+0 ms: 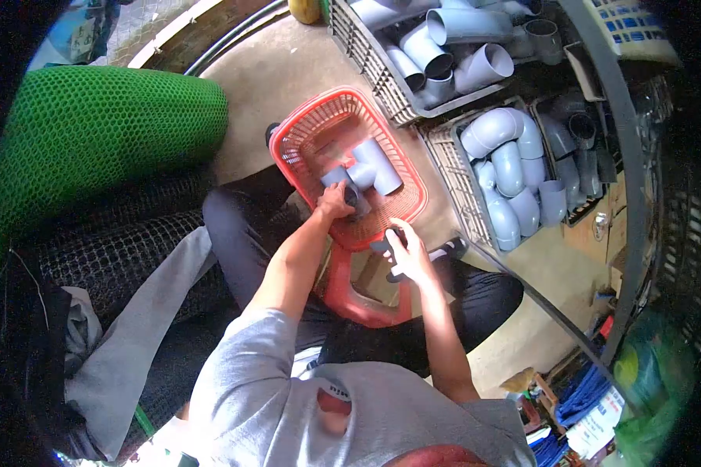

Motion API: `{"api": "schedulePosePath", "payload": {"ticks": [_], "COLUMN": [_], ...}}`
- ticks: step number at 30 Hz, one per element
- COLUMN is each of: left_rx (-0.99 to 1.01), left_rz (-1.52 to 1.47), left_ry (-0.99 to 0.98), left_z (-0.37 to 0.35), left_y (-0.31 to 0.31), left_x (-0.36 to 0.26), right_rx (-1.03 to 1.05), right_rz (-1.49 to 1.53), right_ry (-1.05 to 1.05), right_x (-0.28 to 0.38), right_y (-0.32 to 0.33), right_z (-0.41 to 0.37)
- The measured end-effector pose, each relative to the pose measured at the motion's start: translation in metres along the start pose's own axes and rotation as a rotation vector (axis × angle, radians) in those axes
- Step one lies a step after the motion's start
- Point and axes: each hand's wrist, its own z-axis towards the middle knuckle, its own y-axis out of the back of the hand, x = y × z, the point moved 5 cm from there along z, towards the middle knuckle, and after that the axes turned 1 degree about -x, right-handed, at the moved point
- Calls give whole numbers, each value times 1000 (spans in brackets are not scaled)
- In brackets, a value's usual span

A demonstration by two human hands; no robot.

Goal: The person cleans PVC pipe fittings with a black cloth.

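Observation:
A red plastic basket (418, 204) with slatted sides is in front of me. Inside it lies a grey PVC tee fitting (378, 166). My left hand (336, 201) reaches over the near left part of the basket, its fingers closed on a grey pipe fitting (353, 196) beside the tee. Just outside the near right corner, my right hand (407, 251) is closed around a small dark object (382, 245) whose kind I cannot make out. Below the basket is a red plastic stool (341, 289), between my legs.
Crates stand at the right: one crate (389, 97) of large grey fittings, another crate (463, 191) of grey elbows, and a darker crate (580, 156) behind it. A roll of green mesh (117, 128) lies left, above black netting (132, 261). A dark bar (533, 296) runs diagonally at right.

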Motion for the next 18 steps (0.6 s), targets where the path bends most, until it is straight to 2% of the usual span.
{"api": "schedulePosePath", "payload": {"ticks": [2,4,6,8,9,10,11,12,13,14,15,17,18], "left_rx": [-97,-158,183,469,459,332,173,19,-127,-149,-187,-267,-321], "left_rz": [-1,-420,-1231,-1569,-1540,-1412,-1198,-983,-877,-801,-749,-655,-598], "left_ry": [70,20,55,118,141,-114,-162,-206,-289,-253,-297,-366,-412], "left_z": [7,0,-18,-97,-107,-108,-115,-129,-123,-129,-147,-166,-165], "left_y": [2,14,27,96,99,117,131,159,168,182,211,253,263], "left_x": [-2,-27,-61,-117,-115,-121,-115,-115,-104,-99,-108,-113,-108], "right_rx": [-181,-244,-73,-106,-106,-106,-212,-395,-499,-482,-384,-267,-98], "right_rz": [349,463,699,751,519,283,131,-197,-279,-208,63,461,664], "right_ry": [-20,-71,-105,-116,59,232,345,643,695,678,415,317,299], "right_x": [3,5,20,44,58,83,107,132,162,152,173,208,212], "right_y": [-1,8,-1,5,17,26,41,61,78,101,112,137,152], "right_z": [4,14,21,27,41,52,62,74,84,127,147,194,233]}}
